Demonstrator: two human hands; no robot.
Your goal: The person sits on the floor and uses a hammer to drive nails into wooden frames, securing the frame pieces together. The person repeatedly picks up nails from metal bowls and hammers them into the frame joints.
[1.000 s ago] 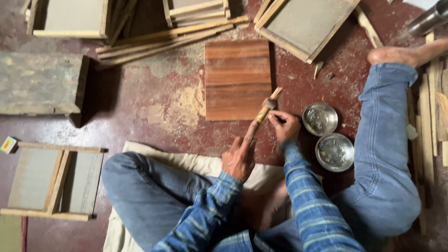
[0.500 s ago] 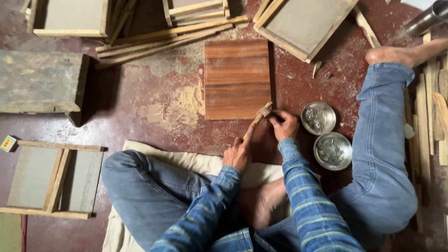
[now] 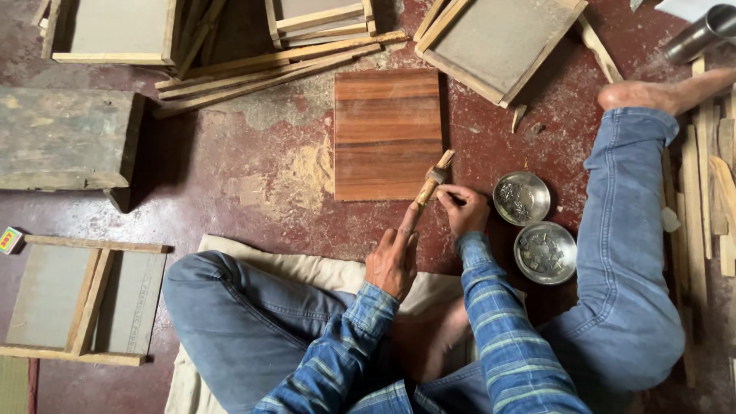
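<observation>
Seen from above, seated cross-legged on a cream cloth mat (image 3: 230, 257) spread over the worn dark-red floor (image 3: 253, 161), in blue jeans and a blue plaid shirt. Centre of the frame: left hand (image 3: 394, 263) closed around the lower end of a slim wooden-handled brush (image 3: 428, 186), fingers wrapped tight on the handle, brush slanting up and to the right. Right hand (image 3: 463, 208) just to the right of it, fingers pinched narrow at the brush near its head; whether actually gripping the bristle end or only touching it, cannot tell. Brush tip resting at the lower right corner of a flat rectangular reddish-brown wooden board (image 3: 387, 134), lying on the floor in the upper middle of the frame. Pale sawdust scattered to the board's left. Right of the hands, two small round metal bowls (image 3: 533, 230) side by side, nearly touching, each holding small dark bits, too small to identify. Upper right, a grey-panelled wooden frame (image 3: 498, 46) lying tilted; upper left, another such frame and a bundle of long wooden strips (image 3: 268, 65). Far left, a weathered grey wooden block (image 3: 65, 138), with more framed panels below it at lower left. Along the right edge, a stack of thin wooden slats beside a bare foot.
</observation>
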